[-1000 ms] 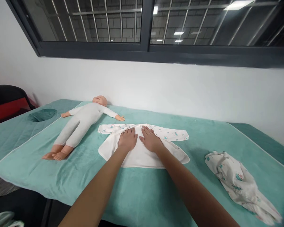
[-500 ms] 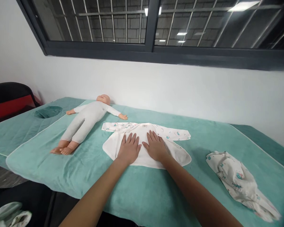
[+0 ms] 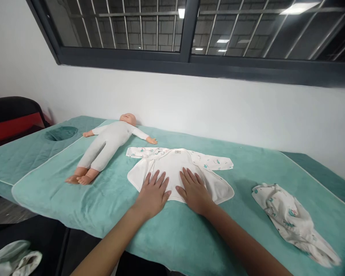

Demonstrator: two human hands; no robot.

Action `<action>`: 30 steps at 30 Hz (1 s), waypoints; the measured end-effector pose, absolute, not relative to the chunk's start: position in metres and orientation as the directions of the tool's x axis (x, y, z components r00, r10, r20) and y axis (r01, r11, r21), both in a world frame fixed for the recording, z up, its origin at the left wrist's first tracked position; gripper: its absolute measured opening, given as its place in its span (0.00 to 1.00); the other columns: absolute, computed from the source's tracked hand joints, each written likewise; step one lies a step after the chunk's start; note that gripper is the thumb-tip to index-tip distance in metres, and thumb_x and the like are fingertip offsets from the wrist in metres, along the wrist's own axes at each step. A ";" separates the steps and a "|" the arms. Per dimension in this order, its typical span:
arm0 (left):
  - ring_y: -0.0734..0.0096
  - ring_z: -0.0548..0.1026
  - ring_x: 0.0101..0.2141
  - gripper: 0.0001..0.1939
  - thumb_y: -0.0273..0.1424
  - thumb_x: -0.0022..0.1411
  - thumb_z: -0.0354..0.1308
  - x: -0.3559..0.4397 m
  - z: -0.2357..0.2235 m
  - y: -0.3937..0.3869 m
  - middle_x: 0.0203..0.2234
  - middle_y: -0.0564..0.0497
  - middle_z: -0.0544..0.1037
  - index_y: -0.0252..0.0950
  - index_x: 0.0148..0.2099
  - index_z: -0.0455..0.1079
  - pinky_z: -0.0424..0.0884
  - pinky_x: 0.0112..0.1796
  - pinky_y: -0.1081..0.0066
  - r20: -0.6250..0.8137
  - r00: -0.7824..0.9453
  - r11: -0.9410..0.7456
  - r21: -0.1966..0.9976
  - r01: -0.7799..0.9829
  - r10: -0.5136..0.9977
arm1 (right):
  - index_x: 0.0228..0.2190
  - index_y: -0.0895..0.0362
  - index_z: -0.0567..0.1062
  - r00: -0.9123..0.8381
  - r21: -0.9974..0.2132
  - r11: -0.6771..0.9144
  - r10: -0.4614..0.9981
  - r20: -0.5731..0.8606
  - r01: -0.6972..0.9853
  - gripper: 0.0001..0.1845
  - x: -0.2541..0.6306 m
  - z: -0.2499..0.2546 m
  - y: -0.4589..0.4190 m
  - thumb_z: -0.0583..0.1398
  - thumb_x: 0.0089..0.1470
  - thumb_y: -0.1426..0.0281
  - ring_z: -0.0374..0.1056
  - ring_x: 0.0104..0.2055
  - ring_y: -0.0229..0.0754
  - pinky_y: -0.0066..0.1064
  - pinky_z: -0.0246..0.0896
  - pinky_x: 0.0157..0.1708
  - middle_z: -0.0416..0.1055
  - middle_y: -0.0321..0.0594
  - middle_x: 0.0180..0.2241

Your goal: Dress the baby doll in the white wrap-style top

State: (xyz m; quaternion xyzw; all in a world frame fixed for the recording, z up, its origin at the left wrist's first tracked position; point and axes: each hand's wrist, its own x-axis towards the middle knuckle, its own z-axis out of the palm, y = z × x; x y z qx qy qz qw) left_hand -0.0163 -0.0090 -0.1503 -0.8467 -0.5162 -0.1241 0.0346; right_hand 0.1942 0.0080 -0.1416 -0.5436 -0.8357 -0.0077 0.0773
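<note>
A white baby shirt (image 3: 174, 165) with small printed figures on its sleeves lies spread out on the green bed cover (image 3: 189, 234). My left hand (image 3: 153, 193) rests flat on its lower left part, fingers spread. On the lower right part lies my right hand (image 3: 195, 189), palm down with the fingers stretched out. Neither hand grips the cloth. Up and to the left, a baby doll (image 3: 110, 142) in a pale bodysuit lies on its back, one arm reaching toward the shirt's left sleeve.
At the right lies a crumpled printed white garment (image 3: 294, 220). The bed has a round face hole (image 3: 61, 133) at its left end. A wall (image 3: 218, 109) with a barred window rises behind. Lower left, more cloth (image 3: 15, 258) lies on something black.
Both hands have slid down the shirt toward its bottom hem, staying flat. The view has shifted slightly; the doll and the crumpled garment have not moved on the bed.
</note>
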 end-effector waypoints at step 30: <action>0.59 0.60 0.62 0.22 0.31 0.68 0.44 -0.022 -0.144 -0.005 0.63 0.49 0.64 0.41 0.62 0.62 0.57 0.60 0.54 0.300 0.412 -0.462 0.115 0.880 0.860 | 0.54 0.59 0.70 -0.468 -0.150 0.519 0.838 0.280 0.841 0.22 0.232 -0.138 0.049 0.47 0.63 0.72 0.60 0.61 0.47 0.45 0.56 0.61 0.64 0.44 0.60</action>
